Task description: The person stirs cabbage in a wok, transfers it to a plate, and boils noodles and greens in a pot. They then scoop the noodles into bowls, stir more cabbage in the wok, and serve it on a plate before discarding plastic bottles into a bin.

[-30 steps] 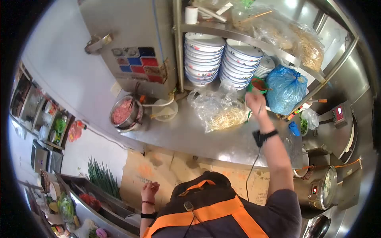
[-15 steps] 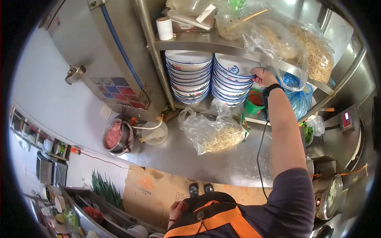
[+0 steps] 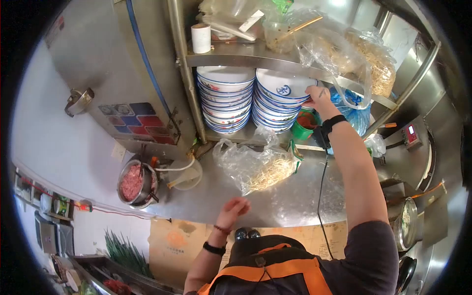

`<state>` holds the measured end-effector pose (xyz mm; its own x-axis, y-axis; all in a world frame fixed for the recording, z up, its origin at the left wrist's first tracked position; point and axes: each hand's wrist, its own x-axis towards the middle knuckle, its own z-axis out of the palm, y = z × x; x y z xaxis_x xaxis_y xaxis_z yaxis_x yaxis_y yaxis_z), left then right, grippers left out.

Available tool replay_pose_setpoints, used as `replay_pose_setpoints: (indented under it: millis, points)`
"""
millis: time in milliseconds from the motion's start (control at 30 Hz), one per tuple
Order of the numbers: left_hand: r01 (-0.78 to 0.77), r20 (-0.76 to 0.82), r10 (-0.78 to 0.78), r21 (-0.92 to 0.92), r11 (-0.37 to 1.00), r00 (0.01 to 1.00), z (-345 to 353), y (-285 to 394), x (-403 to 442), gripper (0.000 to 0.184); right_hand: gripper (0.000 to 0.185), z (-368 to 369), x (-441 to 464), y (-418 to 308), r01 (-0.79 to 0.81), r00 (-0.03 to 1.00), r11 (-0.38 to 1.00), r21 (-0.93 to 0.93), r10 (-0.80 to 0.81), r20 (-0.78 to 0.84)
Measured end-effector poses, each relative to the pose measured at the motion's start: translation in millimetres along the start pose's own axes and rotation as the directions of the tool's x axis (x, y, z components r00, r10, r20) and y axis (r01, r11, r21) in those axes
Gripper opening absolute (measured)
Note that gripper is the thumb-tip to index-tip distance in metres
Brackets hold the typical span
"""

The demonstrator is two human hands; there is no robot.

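Observation:
My right hand (image 3: 319, 101) grips the right rim of the top bowl (image 3: 281, 83), white with a blue edge and a blue mark inside. That bowl tops the right-hand stack on the lower shelf and looks slightly tilted. Left of it stands a second stack of bowls (image 3: 224, 101) with blue rims and floral sides. Over the counter's front edge is my left hand (image 3: 234, 210), its fingers loosely bent and holding nothing. Just beyond it on the steel counter lies a clear plastic bag of bean sprouts (image 3: 270, 173).
A green tub (image 3: 304, 125) with red contents and a blue plastic bag (image 3: 351, 108) sit beside the bowls. A pot of minced meat (image 3: 132, 183) and a clear tub (image 3: 188, 176) stand at left. Overhead, the shelf (image 3: 236, 58) carries bags; a black cable (image 3: 321, 196) hangs down.
My left hand has risen from beside my body to the counter's front edge. The top bowl's near side has tipped toward me in my right hand. The view has shifted slightly.

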<state>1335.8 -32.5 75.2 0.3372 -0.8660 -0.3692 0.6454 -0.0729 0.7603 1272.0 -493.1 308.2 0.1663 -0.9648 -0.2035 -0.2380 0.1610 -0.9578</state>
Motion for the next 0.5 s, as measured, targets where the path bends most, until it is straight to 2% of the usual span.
replay_pose_setpoints:
  millis: [33,67,100,167,233,300,333,367,400,500]
  points:
    - [-0.039,0.106,0.043,-0.041,0.998,0.993,20,11,16,0.021,0.016,-2,-11,-1,-0.005,1.0,0.999,0.045,0.006,-0.03]
    - [-0.051,0.206,0.047,0.015,0.999,0.977,44,34,27,0.023,0.02,-6,-25,-3,0.044,0.999,0.989,0.144,-0.047,0.015]
    - [-0.069,0.305,0.046,0.068,0.995,0.951,70,60,38,0.026,0.02,-10,-36,-8,0.066,0.996,0.985,0.158,-0.074,0.046]
    - [-0.081,0.417,0.1,-0.063,0.995,0.903,111,93,70,0.03,0.02,-17,-56,-17,0.107,0.986,0.976,0.188,-0.129,0.105]
    - [-0.166,0.475,0.249,-0.21,0.964,0.844,143,120,114,0.035,0.022,-19,-65,-16,0.097,0.989,0.983,0.157,-0.113,0.093]
    - [-0.105,0.349,0.299,-0.479,0.872,0.888,175,150,144,0.037,0.024,-23,-71,-9,0.092,0.99,0.985,0.148,-0.107,0.093]
    - [-0.015,0.401,0.266,-0.53,0.848,0.877,175,149,182,0.039,0.028,-27,-75,-5,0.071,0.988,0.982,0.175,-0.093,0.123]
    - [0.08,0.454,0.234,-0.572,0.817,0.86,169,142,213,0.041,0.028,-31,-78,1,0.089,0.988,0.978,0.189,-0.111,0.107]
    - [0.168,0.515,0.206,-0.588,0.791,0.832,175,154,205,0.045,0.029,-34,-80,8,0.107,0.988,0.973,0.206,-0.128,0.09]
    - [0.075,0.614,0.322,-0.531,0.844,0.721,180,154,195,0.058,0.032,-45,-99,27,0.12,0.986,0.957,0.264,-0.145,0.077]
